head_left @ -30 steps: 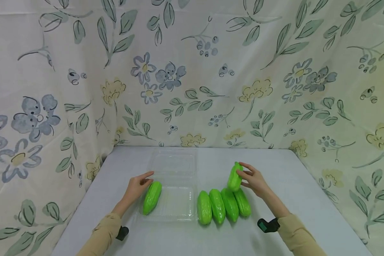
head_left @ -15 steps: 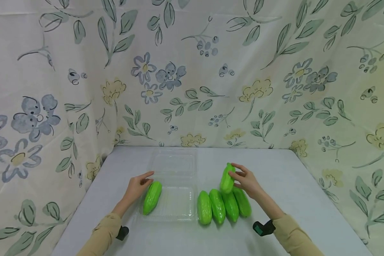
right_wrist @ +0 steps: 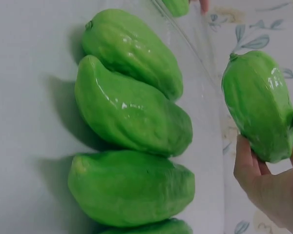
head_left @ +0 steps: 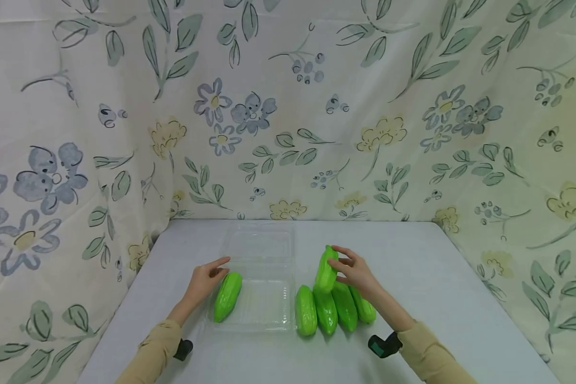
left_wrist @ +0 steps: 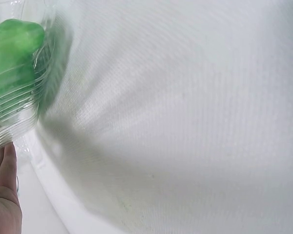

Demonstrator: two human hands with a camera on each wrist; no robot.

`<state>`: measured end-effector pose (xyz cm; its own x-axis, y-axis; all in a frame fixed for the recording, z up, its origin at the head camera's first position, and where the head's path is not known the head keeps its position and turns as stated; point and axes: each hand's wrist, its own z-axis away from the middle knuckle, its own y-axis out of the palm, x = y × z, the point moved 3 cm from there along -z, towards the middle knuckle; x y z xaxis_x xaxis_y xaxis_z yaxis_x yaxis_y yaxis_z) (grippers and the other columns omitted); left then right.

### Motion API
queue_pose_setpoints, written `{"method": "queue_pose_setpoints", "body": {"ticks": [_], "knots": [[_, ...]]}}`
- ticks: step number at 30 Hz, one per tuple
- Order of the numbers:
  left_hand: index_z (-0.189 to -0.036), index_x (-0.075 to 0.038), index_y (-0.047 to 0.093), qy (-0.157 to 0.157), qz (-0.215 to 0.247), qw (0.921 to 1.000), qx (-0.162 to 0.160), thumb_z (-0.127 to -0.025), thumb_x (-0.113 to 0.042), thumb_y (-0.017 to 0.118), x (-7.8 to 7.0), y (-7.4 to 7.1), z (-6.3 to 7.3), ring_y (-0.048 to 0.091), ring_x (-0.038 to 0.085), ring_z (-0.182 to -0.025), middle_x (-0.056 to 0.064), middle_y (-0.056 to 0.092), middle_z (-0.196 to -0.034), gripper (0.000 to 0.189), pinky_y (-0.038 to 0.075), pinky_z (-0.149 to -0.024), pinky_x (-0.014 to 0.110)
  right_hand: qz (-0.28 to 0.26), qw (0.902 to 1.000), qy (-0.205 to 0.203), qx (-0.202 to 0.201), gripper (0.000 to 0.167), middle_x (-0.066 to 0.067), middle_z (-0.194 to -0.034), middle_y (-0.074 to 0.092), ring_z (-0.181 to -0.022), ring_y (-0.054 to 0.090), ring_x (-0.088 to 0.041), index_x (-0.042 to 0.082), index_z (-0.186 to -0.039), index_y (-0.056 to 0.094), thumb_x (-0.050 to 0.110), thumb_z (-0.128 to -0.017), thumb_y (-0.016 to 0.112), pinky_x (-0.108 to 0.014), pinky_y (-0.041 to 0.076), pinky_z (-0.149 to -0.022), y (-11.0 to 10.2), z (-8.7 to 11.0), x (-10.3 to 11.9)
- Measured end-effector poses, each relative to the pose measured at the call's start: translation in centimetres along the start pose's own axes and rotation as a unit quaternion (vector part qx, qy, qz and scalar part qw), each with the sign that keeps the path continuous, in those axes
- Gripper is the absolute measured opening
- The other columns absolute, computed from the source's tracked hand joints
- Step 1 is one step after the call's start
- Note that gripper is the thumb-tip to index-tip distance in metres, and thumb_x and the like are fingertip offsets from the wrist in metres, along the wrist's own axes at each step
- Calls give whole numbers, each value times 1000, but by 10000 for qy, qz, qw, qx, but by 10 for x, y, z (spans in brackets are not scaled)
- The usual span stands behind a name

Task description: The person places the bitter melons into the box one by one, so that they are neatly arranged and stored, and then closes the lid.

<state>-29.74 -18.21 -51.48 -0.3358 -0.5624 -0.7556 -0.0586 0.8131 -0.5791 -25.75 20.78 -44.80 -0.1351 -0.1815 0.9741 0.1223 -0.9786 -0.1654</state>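
My right hand (head_left: pixel 352 269) holds a glossy green gourd (head_left: pixel 325 269) upright in the air, above a row of several like gourds (head_left: pixel 333 309) lying side by side on the table. The right wrist view shows the held gourd (right_wrist: pixel 259 105) pinched between fingers and thumb, with the row (right_wrist: pixel 132 122) below. My left hand (head_left: pixel 206 280) rests with relaxed fingers against the left edge of a clear plastic clamshell box (head_left: pixel 264 288), beside one gourd (head_left: pixel 228 296) lying in the box's left side. In the left wrist view that gourd (left_wrist: pixel 12 68) shows through the ribbed plastic wall.
The grey-white table (head_left: pixel 437 277) is closed in by a floral cloth backdrop (head_left: pixel 288 106) at the back and both sides. The clamshell's open lid (head_left: pixel 259 244) lies flat toward the back. Bare tabletop lies right of the gourd row and in front.
My right hand has carried the held gourd leftward, from above the row's right end to above its left part, nearer the box. The left hand has stayed put.
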Motion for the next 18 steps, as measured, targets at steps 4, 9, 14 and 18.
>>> {"method": "queue_pose_setpoints", "body": {"ticks": [4,9,14,18], "knots": [[-124,-6,63,-24,-24,10000,8,-88,-10,66,1,1,0,68,19,-81,15,72,-101,36,46,-61,19,-125,9999,-25,21,53,-24,-136,47,-118,52,-30,13,-143,41,23,-94,60,-46,49,-93,9,2,0],[-125,-6,63,-83,-93,9999,50,-89,-11,65,2,1,-1,68,20,-83,17,71,-105,36,46,-62,19,-256,9996,-34,111,52,-22,-134,49,-114,56,-25,13,-142,43,21,-93,61,-45,50,-90,21,3,-2],[-125,-7,62,-135,-117,9998,81,-90,-11,65,0,1,-1,64,15,-78,17,71,-106,36,44,-60,19,-358,9990,-75,255,53,-22,-132,50,-112,56,-23,13,-141,43,22,-93,62,-45,50,-90,31,4,-3],[-125,-6,63,-81,-67,9999,55,-89,-10,66,0,1,0,65,16,-78,18,70,-106,36,44,-60,19,-357,9989,-101,290,53,-21,-132,49,-113,55,-24,12,-141,43,24,-93,62,-46,50,-91,36,5,-2]]}}
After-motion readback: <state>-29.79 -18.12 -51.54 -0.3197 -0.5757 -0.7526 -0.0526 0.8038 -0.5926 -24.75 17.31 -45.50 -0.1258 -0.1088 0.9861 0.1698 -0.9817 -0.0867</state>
